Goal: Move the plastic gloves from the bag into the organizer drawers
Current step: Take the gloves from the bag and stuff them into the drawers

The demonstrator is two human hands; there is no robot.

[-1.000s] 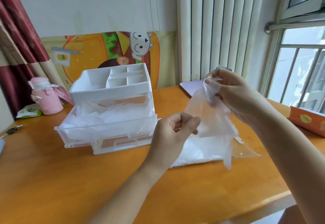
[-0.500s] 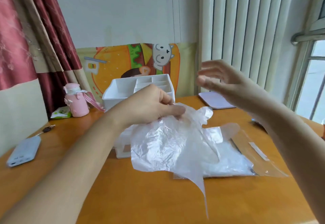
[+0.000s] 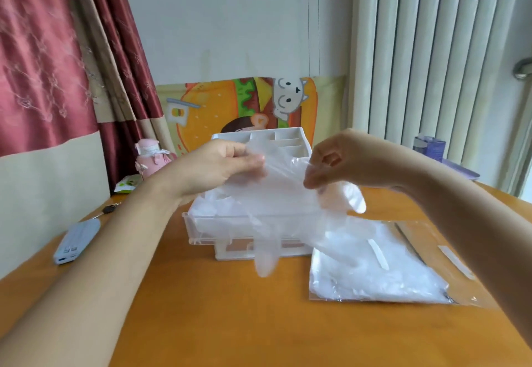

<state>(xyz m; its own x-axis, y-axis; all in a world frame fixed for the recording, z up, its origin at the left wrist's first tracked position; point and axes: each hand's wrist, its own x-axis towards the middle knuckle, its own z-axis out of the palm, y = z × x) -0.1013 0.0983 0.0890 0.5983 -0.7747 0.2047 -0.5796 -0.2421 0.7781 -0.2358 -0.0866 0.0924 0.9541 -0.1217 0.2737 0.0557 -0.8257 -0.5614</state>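
A thin clear plastic glove (image 3: 276, 194) hangs spread in the air between my two hands, over the organizer. My left hand (image 3: 218, 168) pinches its left edge. My right hand (image 3: 334, 162) pinches its right edge with curled fingers. One glove finger dangles down in front of the drawer. The white organizer (image 3: 290, 142) stands behind, and its clear upper drawer (image 3: 201, 231) is pulled out with crumpled gloves inside. The clear bag (image 3: 383, 274), still holding several gloves, lies flat on the table to the right of the organizer.
The orange wooden table (image 3: 216, 323) carries a light-blue power bank (image 3: 76, 241) and a key at left, a pink bottle (image 3: 151, 158) at back left, and a purple tray (image 3: 457, 169) with a small box at back right. Curtains hang left.
My right hand, open and away from the glove before, now pinches its right edge. The glove is lifted and spread above the open drawer. The camera view has shifted.
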